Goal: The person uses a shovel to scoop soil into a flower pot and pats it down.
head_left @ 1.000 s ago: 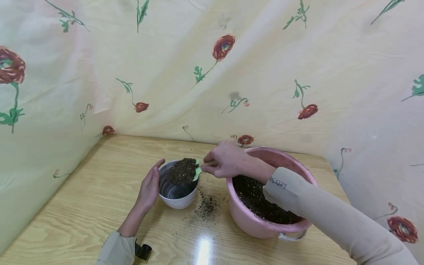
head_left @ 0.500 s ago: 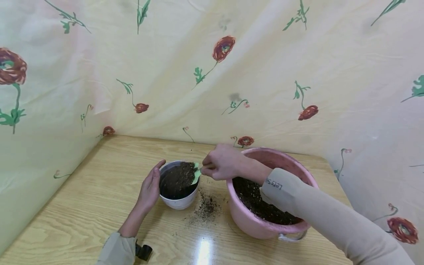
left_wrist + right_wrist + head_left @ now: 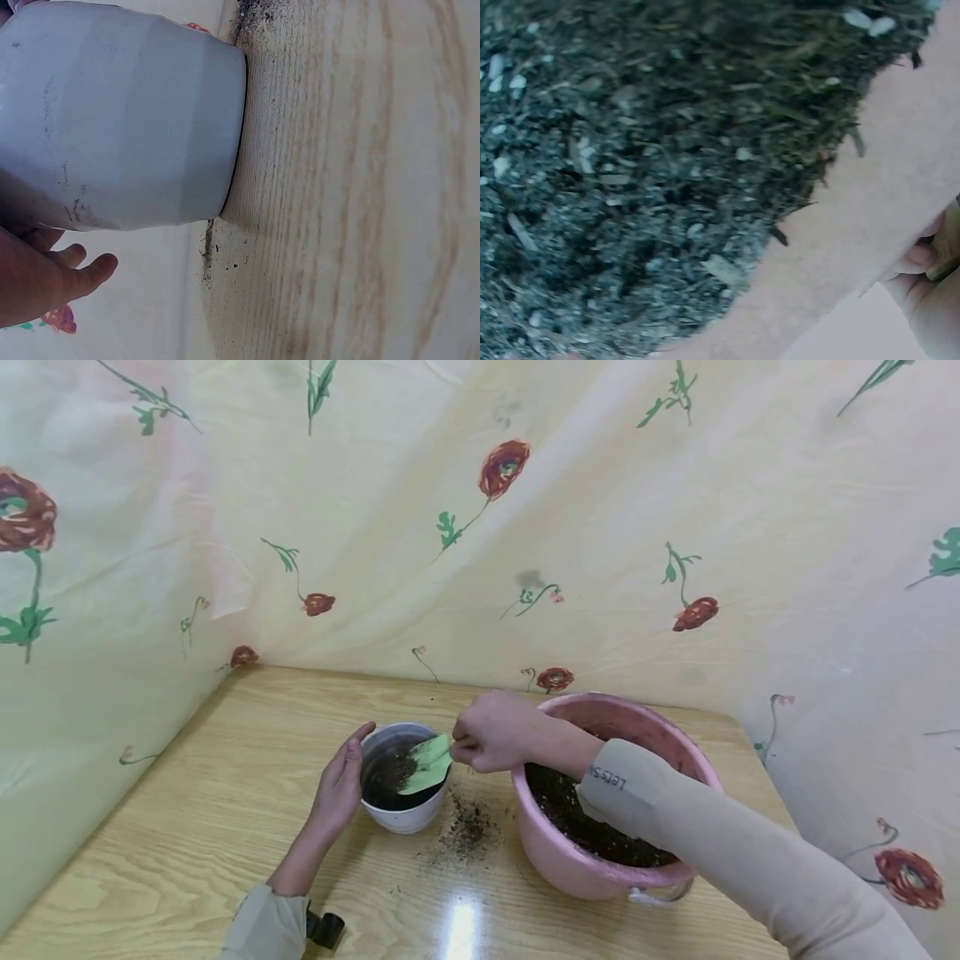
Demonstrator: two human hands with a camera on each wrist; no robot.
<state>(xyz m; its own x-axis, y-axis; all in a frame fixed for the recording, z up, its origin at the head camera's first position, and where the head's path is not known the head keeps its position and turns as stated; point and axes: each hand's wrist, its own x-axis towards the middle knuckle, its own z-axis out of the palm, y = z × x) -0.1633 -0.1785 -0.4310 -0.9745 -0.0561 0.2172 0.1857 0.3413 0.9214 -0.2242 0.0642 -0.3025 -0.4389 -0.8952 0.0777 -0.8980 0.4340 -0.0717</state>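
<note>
My right hand [image 3: 495,731] grips the wooden handle of a small green garden trowel [image 3: 429,766]. The blade tilts down into the white plant pot [image 3: 405,822], with only a little soil clinging to it. Dark potting soil [image 3: 385,777] shows inside the pot, whose bottom is hidden. Against the pot's left side rests my left hand [image 3: 341,785], fingers fairly straight; the left wrist view has those fingers [image 3: 94,274] beside the pot wall [image 3: 127,120]. In the right wrist view, part of the right hand [image 3: 926,292] and the handle [image 3: 949,247] appear past a pink rim.
To the right stands a large pink tub [image 3: 555,860] holding dark soil [image 3: 558,806], with my right forearm across it. Spilled soil [image 3: 470,831] lies on the wooden table [image 3: 187,827] between pot and tub. A floral cloth [image 3: 375,527] hangs behind. Something black [image 3: 326,931] is by the left sleeve.
The heaped soil has slid off the trowel into the pot, baring the green blade as it tipped. My right hand has shifted slightly left and down; the left hand has stayed put.
</note>
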